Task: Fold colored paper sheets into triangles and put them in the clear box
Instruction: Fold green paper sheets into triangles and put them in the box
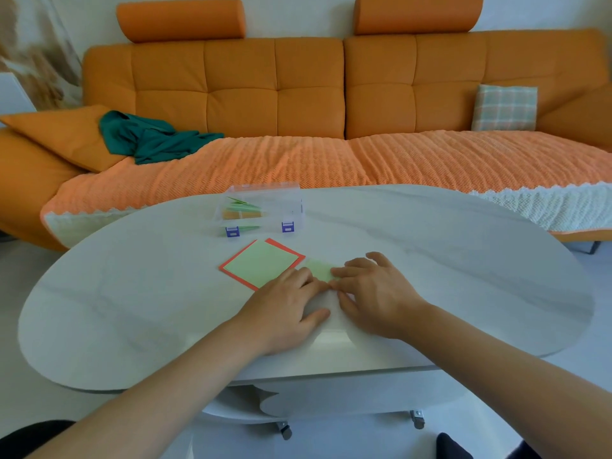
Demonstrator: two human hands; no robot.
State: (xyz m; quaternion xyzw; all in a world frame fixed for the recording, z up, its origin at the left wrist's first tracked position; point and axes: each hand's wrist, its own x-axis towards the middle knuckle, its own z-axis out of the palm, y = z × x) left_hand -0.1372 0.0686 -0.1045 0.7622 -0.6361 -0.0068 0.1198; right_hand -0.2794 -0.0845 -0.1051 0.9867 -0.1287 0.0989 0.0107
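Note:
A light green paper sheet (pixel 320 270) lies on the white table (pixel 463 260), mostly hidden under my hands. My left hand (pixel 287 309) lies flat, its fingertips pressing the sheet's near edge. My right hand (pixel 371 293) presses the same sheet with spread fingers from the right. Just left of them a stack of square sheets (pixel 265 262) shows a green sheet on top of an orange-red one. Further back stands the clear box (pixel 261 208) with purple latches, its lid up, holding green folded triangles.
An orange sofa (pixel 278 94) with a green cloth (pixel 149 137) and a checked cushion (pixel 505 107) runs behind the table. The table's rounded front edge is close to my forearms. Castor wheels show below it.

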